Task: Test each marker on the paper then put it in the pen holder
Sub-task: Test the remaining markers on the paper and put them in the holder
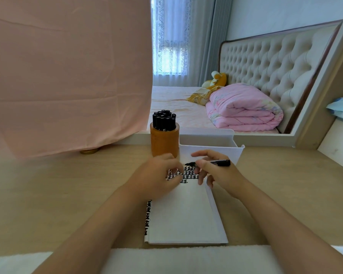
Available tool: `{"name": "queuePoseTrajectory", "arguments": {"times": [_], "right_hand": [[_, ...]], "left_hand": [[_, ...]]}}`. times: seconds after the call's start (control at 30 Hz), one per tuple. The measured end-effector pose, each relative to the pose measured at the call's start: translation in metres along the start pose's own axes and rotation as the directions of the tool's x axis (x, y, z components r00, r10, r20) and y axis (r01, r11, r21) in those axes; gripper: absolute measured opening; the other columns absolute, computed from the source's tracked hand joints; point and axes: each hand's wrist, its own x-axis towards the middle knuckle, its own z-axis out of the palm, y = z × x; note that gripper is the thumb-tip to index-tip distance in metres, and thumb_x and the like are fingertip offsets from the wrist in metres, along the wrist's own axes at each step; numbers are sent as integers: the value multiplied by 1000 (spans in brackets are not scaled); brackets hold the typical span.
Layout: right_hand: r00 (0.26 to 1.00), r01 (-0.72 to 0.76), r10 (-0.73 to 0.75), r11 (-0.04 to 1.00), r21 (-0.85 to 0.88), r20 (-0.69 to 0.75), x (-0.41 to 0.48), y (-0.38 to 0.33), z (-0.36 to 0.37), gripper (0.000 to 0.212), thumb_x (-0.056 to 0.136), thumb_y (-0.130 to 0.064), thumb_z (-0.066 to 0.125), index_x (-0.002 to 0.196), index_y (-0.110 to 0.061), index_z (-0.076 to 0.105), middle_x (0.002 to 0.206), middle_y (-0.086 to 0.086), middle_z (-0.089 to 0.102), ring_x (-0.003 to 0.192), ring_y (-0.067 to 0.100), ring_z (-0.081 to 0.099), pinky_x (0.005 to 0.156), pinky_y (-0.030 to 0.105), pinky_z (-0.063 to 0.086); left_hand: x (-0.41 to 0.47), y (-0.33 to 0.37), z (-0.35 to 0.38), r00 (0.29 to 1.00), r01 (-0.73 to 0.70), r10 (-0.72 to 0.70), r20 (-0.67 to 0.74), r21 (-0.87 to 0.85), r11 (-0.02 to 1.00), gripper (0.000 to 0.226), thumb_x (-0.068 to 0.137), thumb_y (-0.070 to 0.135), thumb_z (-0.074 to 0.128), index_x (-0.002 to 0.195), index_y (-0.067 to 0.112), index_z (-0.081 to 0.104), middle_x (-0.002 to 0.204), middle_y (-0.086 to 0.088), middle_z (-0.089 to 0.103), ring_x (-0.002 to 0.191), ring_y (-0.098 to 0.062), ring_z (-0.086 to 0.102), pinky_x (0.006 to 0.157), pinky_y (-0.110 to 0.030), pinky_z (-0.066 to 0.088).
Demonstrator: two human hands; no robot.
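A white paper pad lies on the desk in front of me, its far end filled with rows of black marks. My right hand holds a black marker nearly level above those marks, tip pointing left. My left hand is blurred beside it, fingers curled over the pad's far left corner; whether it holds a cap is unclear. An orange pen holder stands just beyond my left hand, packed with several black markers.
A white plastic tray stands behind the pad, right of the holder. A pink cloth hangs at the left. A white box sits at the desk's right edge. A white towel covers the near edge.
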Motion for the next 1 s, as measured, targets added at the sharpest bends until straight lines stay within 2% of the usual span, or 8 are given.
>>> {"name": "queuePoseTrajectory", "arguments": {"times": [0.07,0.17,0.27,0.37,0.6,0.73,0.83,1.0], "right_hand": [[1000,0,1,997,-82,9,-4,4,0,13,94,-9,62,103,-14,70,86,6,74,71,26,72,48,31,51],[998,-54,55,992,-110,7,-4,10,2,5,88,-7,69,87,-12,70,70,8,71,58,20,65,50,29,49],[996,-89,84,985,-146,-41,-2,15,6,13,85,-9,72,74,-11,65,61,5,65,52,14,56,50,26,47],[998,-48,35,970,-238,-60,0,17,10,20,82,-9,73,66,-17,63,64,-5,64,59,4,56,53,20,45],[998,-12,-3,963,-269,-55,3,20,12,21,84,-9,72,68,-19,62,72,-2,66,65,2,58,54,16,45],[999,3,-12,958,-287,-32,4,22,11,19,83,-10,73,68,-17,63,73,3,68,66,9,58,56,22,45],[999,10,-19,953,-301,-28,4,24,11,21,81,-9,72,65,-17,61,67,0,64,63,9,54,55,25,43],[999,18,-29,956,-293,-32,2,23,11,22,83,-9,71,67,-18,59,70,-1,65,64,6,56,55,20,44]], "left_hand": [[-3,7,9,996,-47,42,75,71,996,22,87,49,61,106,40,66,93,22,53,79,0,51,65,-21,43],[-11,4,18,989,-90,68,134,164,982,32,86,61,55,111,43,65,93,22,51,82,0,44,65,-23,40],[-15,-2,19,987,-107,85,135,158,982,37,86,65,53,113,45,67,93,21,51,87,2,40,66,-23,39],[-14,-3,20,988,-107,89,130,143,984,38,85,66,53,113,45,68,90,22,49,86,3,39,66,-23,40],[-13,-2,19,987,-81,62,148,128,988,39,85,65,54,115,44,69,94,23,51,90,1,42,71,-26,44],[-14,-1,19,987,-69,49,156,128,989,39,85,65,55,116,44,69,94,23,51,91,0,43,72,-27,45],[-13,0,19,986,-63,42,160,126,990,39,86,65,55,116,44,68,93,23,49,90,1,42,70,-25,43],[-13,0,19,986,-57,36,163,127,990,39,85,65,55,116,45,68,92,24,49,91,1,42,70,-23,41]]}}
